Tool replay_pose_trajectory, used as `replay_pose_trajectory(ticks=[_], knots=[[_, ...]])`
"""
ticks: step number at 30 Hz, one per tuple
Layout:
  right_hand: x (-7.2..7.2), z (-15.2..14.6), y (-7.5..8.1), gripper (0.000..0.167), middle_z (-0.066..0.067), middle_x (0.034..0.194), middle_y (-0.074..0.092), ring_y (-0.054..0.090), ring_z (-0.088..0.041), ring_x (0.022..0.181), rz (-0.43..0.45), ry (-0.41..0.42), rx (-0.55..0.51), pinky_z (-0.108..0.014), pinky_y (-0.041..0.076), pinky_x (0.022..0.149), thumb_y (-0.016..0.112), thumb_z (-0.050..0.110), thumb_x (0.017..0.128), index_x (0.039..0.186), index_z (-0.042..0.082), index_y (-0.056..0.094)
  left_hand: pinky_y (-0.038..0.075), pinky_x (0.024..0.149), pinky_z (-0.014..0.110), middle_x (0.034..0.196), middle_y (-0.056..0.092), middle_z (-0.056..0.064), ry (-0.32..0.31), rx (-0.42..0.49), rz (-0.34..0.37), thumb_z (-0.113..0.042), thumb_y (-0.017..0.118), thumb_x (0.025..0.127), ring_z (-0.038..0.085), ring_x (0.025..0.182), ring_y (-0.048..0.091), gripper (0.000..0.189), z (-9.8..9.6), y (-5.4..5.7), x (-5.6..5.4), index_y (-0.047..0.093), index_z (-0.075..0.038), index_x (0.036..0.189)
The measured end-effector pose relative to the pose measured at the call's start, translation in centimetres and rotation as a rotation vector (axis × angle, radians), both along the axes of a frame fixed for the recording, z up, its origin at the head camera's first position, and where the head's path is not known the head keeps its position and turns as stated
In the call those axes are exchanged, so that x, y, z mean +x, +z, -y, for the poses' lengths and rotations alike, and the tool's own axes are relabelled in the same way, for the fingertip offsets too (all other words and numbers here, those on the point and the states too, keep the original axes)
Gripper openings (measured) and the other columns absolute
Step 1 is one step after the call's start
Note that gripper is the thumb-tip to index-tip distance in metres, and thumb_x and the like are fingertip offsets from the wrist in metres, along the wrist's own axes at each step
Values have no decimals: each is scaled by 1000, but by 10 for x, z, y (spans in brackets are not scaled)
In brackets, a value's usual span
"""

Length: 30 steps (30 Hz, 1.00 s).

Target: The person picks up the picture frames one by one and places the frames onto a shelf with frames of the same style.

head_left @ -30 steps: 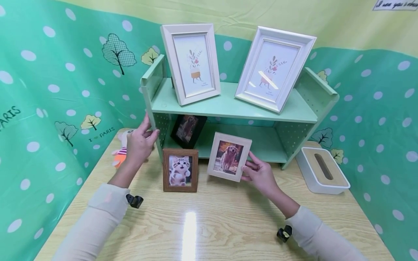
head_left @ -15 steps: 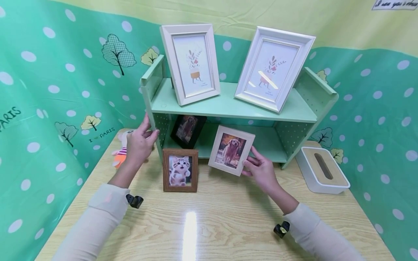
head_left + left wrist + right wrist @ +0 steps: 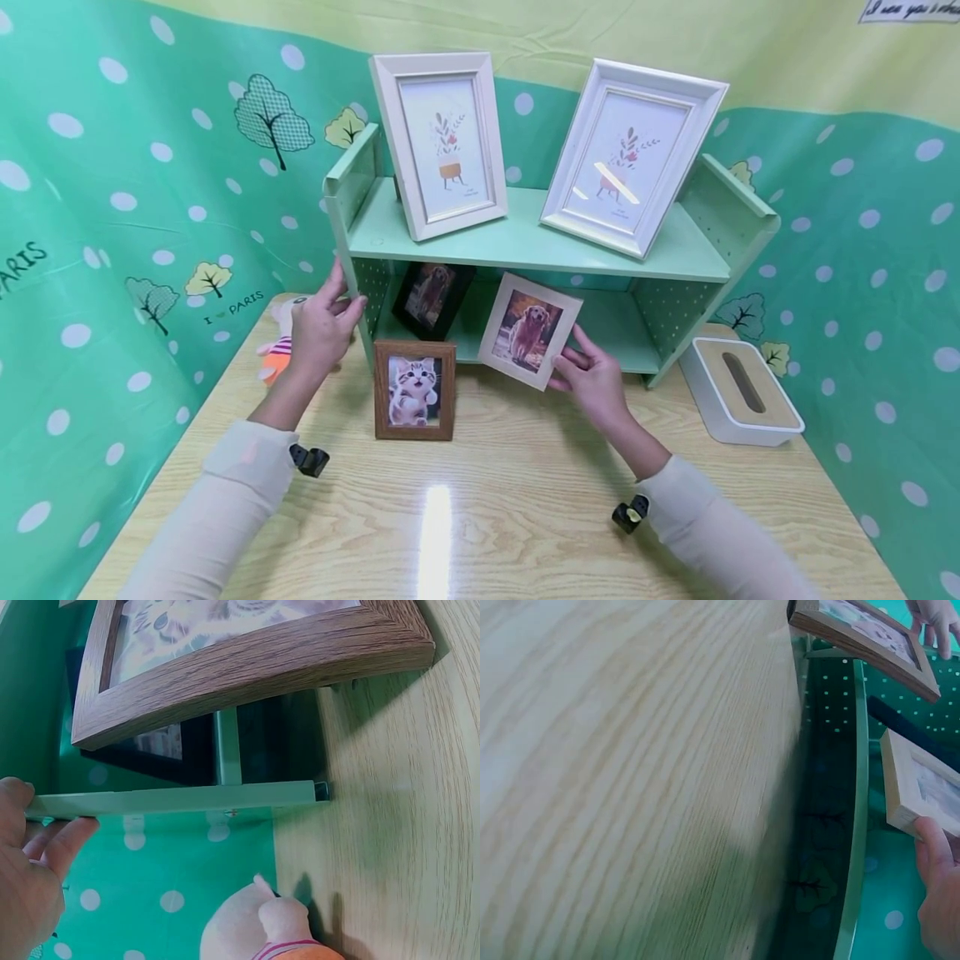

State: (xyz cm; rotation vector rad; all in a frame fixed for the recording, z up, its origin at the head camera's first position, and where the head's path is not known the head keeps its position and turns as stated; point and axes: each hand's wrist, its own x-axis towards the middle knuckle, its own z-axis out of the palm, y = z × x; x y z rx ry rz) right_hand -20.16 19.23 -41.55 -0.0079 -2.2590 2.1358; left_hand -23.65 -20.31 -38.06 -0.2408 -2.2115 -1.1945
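My right hand (image 3: 592, 379) pinches the lower right edge of a pale wooden photo frame (image 3: 491, 337) with a dog picture. It is tilted, in front of the lower level of a green shelf (image 3: 540, 233). In the right wrist view, the thumb (image 3: 934, 844) presses the frame's edge. My left hand (image 3: 322, 325) grips the shelf's left side panel, fingers and thumb on its edge. A brown photo frame (image 3: 415, 433) with a kitten picture stands on the table before the shelf. Inside the lower level, a black photo frame (image 3: 408, 312) leans at the left.
Two white picture frames (image 3: 495, 167) stand on the shelf's upper level, the second white frame (image 3: 566, 175) at right. A white tissue box (image 3: 738, 396) sits right of the shelf. A plush toy (image 3: 281, 337) lies behind my left hand on the wooden table (image 3: 510, 517).
My right hand has raised the pale dog photo frame towards the lower level of the shelf and tilted it more. The left hand has stayed on the side panel.
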Motion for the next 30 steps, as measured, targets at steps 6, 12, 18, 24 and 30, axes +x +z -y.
replay_pose_trajectory(ticks=[6, 12, 18, 24, 30], knots=[[-5, 7, -1, 73, -27, 139, 60, 73, -14, 109, -10, -10, -18, -33, 68, 78, 65, -3, 96, 159, 18, 34, 60, 80, 27, 132, 64, 27, -11, 9, 17, -5, 70, 95, 45, 101, 73, 74, -1, -1, 1, 36, -25, 157], [-12, 14, -4, 72, -24, 140, 61, 69, -25, 119, -19, -30, -10, -31, 67, 78, 66, -1, 96, 158, 21, 35, 59, 78, 25, 131, 64, 27, -6, 13, 11, -4, 70, 95, 45, 100, 73, 74, 0, -2, 1, 36, -26, 157], [-16, 19, -6, 73, -23, 139, 62, 72, -20, 113, -31, -49, -23, -29, 67, 76, 66, 0, 96, 159, 19, 34, 59, 78, 23, 131, 64, 27, -8, 14, 10, -5, 70, 94, 45, 100, 73, 75, 0, -3, 1, 36, -27, 157], [-22, 24, -9, 73, -21, 139, 63, 73, -17, 111, -37, -63, -66, -30, 67, 78, 67, 1, 96, 159, 19, 34, 60, 78, 28, 131, 64, 26, 4, 6, 12, -5, 70, 95, 45, 100, 73, 75, 1, -3, 0, 35, -28, 157], [-27, 27, -10, 74, -23, 135, 65, 74, -17, 108, -41, -85, -91, -32, 67, 76, 68, 0, 96, 159, 20, 35, 61, 80, 35, 132, 64, 26, 12, -3, 17, -6, 70, 95, 45, 100, 73, 75, 1, -1, -1, 35, -29, 157]])
